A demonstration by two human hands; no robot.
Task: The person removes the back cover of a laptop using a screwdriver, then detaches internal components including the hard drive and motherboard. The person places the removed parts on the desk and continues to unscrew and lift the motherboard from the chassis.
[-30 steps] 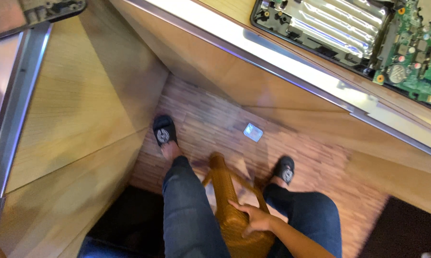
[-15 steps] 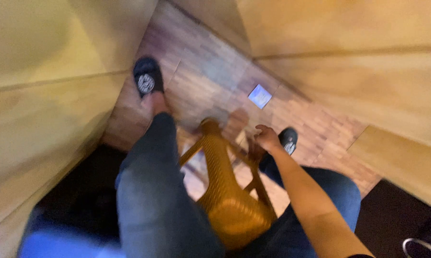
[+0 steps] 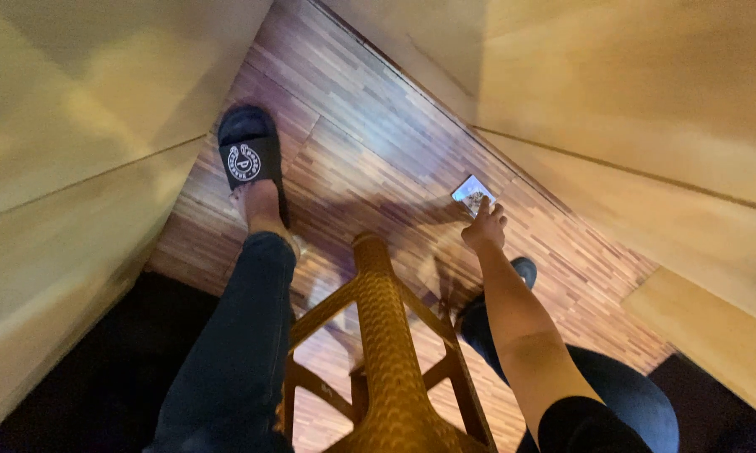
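Observation:
My right hand (image 3: 484, 228) reaches down to the wooden floor (image 3: 378, 151) and its fingertips touch a small shiny square packet (image 3: 473, 194) lying there. The fingers are bent toward the packet; whether they grip it is unclear. My right forearm stretches down past my knee. My left hand is out of sight. I sit on an orange woven stool (image 3: 386, 352), with my legs in dark trousers on either side of it.
My left foot wears a black slide sandal (image 3: 249, 158); the other shoe (image 3: 524, 270) peeks out behind my right arm. Light wooden cabinet panels (image 3: 67, 168) close in on the left, and another panel (image 3: 646, 126) on the right. A dark mat (image 3: 101, 377) lies at lower left.
The view tilted down from the desk edge to the floor. My right hand left the stool seat and reached down and forward until it touched the packet.

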